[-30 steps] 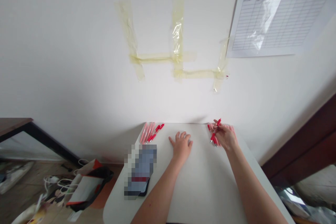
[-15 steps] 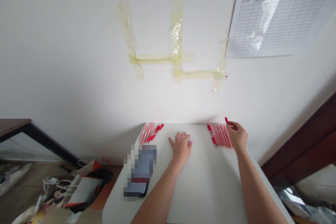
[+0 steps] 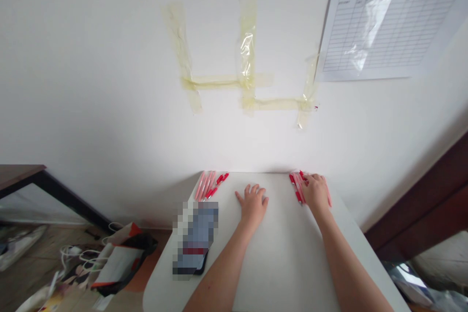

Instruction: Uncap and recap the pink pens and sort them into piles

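My left hand lies on the white table with its fingers spread, holding nothing. My right hand is over the row of pink pens at the table's back right, its fingers closed around a red pen. Only the red end of that pen shows past the fingertips; the rest is hidden by the hand. A red-and-clear pen lies at the row's left end. The hand covers much of the row. At the back left lie several more pink pens, with red pens slanting beside them.
A blurred-out phone lies on the left of the white table. The wall right behind carries yellowish tape and a printed sheet. Bags and cables are on the floor at left; dark red furniture stands at right.
My right hand has moved left and down with the red pen, from the right end of the pen row to over its middle. My left hand has stayed in place.
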Motion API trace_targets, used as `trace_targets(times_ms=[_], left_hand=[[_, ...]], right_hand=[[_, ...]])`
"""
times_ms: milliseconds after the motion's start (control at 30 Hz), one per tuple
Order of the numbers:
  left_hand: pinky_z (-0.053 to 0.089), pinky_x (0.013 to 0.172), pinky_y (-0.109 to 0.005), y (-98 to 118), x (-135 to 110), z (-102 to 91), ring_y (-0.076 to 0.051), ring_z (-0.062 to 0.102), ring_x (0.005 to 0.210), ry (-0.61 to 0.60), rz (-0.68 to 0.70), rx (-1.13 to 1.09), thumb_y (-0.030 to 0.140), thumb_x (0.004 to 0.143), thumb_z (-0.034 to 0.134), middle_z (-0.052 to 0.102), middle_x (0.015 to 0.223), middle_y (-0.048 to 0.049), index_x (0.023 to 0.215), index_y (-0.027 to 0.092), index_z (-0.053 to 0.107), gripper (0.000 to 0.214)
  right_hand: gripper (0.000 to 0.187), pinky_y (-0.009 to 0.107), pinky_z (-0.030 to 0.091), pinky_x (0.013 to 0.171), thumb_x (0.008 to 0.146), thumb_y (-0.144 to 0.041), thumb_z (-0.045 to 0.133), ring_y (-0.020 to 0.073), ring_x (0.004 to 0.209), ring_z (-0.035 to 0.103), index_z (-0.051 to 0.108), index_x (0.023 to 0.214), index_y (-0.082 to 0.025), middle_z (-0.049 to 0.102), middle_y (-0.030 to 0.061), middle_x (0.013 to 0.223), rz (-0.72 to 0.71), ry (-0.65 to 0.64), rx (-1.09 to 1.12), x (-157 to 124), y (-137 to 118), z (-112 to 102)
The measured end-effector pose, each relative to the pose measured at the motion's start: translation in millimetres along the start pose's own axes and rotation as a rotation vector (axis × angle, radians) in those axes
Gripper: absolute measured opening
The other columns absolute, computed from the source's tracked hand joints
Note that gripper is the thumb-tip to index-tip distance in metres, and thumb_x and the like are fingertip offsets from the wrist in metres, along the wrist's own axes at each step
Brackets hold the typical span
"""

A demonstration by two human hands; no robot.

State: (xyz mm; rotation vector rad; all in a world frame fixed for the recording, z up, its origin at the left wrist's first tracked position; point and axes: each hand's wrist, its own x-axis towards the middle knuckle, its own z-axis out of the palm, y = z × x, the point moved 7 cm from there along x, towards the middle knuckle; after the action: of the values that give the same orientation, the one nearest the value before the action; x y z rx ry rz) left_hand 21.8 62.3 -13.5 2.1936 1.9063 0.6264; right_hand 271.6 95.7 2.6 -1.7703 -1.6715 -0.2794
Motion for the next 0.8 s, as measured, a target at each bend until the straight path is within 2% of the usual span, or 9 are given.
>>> trace_targets(times_ms=[133,233,400,500,633,700,800], left_hand=[[0.006,0.112,-0.076,-1.8,2.2,0.4,-0.030,0.035,0.138,0.010,-0.011,-0.017,0.035,0.090,0.056,0.055,0.140,-0.0026,0.119,0.036,0.063,0.030],[0.009,0.112,-0.075,-3.6,4.3,-2.0,-0.028,0.039,0.134,0.054,-0.018,-0.020,0.034,0.090,0.056,0.059,0.135,-0.0021,0.114,0.035,0.065,0.026],[0.018,0.113,-0.071,-9.9,6.9,-11.8,-0.027,0.044,0.128,0.146,-0.062,0.051,0.030,0.089,0.055,0.061,0.128,-0.0053,0.108,0.032,0.069,0.023],[0.022,0.113,-0.068,-18.1,8.3,-24.6,-0.030,0.040,0.131,0.228,-0.129,0.137,0.028,0.089,0.054,0.058,0.130,-0.0078,0.106,0.029,0.070,0.024],[0.023,0.114,-0.065,-32.4,8.6,-45.6,-0.033,0.034,0.137,0.355,-0.248,0.250,0.027,0.088,0.052,0.051,0.139,-0.0121,0.117,0.025,0.066,0.032],[0.022,0.114,-0.066,-40.5,8.5,-51.7,-0.035,0.032,0.139,0.374,-0.319,0.300,0.028,0.087,0.052,0.047,0.143,-0.0142,0.120,0.023,0.064,0.036],[0.018,0.115,-0.066,-50.4,9.7,-53.5,-0.035,0.032,0.140,0.356,-0.379,0.341,0.030,0.088,0.050,0.049,0.141,-0.0152,0.124,0.021,0.062,0.038]], right_hand=[[0.028,0.039,0.042,0.089,0.087,-0.020,0.045,0.0246,0.089,0.056,0.072,0.092,-0.014,0.063,0.0131,0.088,0.002,-0.023,-0.048,-0.8,1.4,3.4],[0.026,0.035,0.043,0.083,0.085,-0.019,0.047,0.0247,0.091,0.056,0.070,0.097,-0.013,0.062,0.0138,0.093,0.011,-0.026,-0.038,-1.5,2.9,3.8],[0.030,0.034,0.042,0.083,0.087,-0.018,0.046,0.0235,0.092,0.054,0.069,0.105,-0.014,0.061,0.0127,0.096,0.033,-0.068,-0.075,-2.4,2.9,4.0],[0.032,0.034,0.040,0.084,0.089,-0.019,0.045,0.0236,0.094,0.053,0.069,0.109,-0.016,0.060,0.0125,0.098,0.047,-0.103,-0.112,-3.3,1.0,3.2],[0.031,0.036,0.039,0.087,0.089,-0.022,0.047,0.0246,0.098,0.053,0.069,0.110,-0.019,0.060,0.0126,0.101,0.071,-0.109,-0.137,-4.6,-2.1,-0.8],[0.031,0.037,0.038,0.089,0.090,-0.024,0.047,0.0250,0.099,0.053,0.069,0.111,-0.019,0.059,0.0125,0.103,0.077,-0.103,-0.135,-5.0,-3.7,-2.7],[0.032,0.039,0.037,0.090,0.091,-0.026,0.046,0.0251,0.101,0.053,0.068,0.114,-0.019,0.059,0.0124,0.103,0.080,-0.094,-0.113,-4.8,-5.6,-4.1]])
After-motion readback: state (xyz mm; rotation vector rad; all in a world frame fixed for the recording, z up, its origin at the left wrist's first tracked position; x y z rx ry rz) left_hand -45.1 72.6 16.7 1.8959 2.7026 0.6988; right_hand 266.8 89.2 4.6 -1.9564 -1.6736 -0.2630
